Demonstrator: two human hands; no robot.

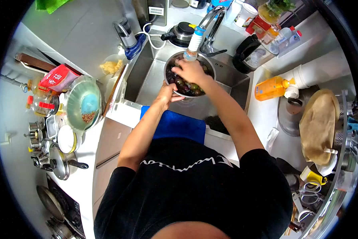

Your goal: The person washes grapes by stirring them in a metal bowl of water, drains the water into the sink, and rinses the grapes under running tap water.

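Note:
A round metal bowl (166, 71) is held in the sink beneath the tap. Dark purple and greenish round fruits (183, 85), perhaps plums or large grapes, fill it. My left hand (167, 95) grips the bowl's near-left edge, thumb at the rim and fingers underneath. Over the fruits is my right hand (189, 71), its fingers apart and slightly blurred, reaching into the bowl. The tap (214, 18) has a blue-and-white flexible nozzle (195, 42) ending just above my right hand. Whether water runs cannot be made out.
The steel sink (145, 85) surrounds the bowl, with a blue cloth (175, 125) over its front edge. A green basin (83, 103) and a lidded pan (60, 161) stand left. On the right are an orange bottle (268, 88) and a glass jug (256, 53).

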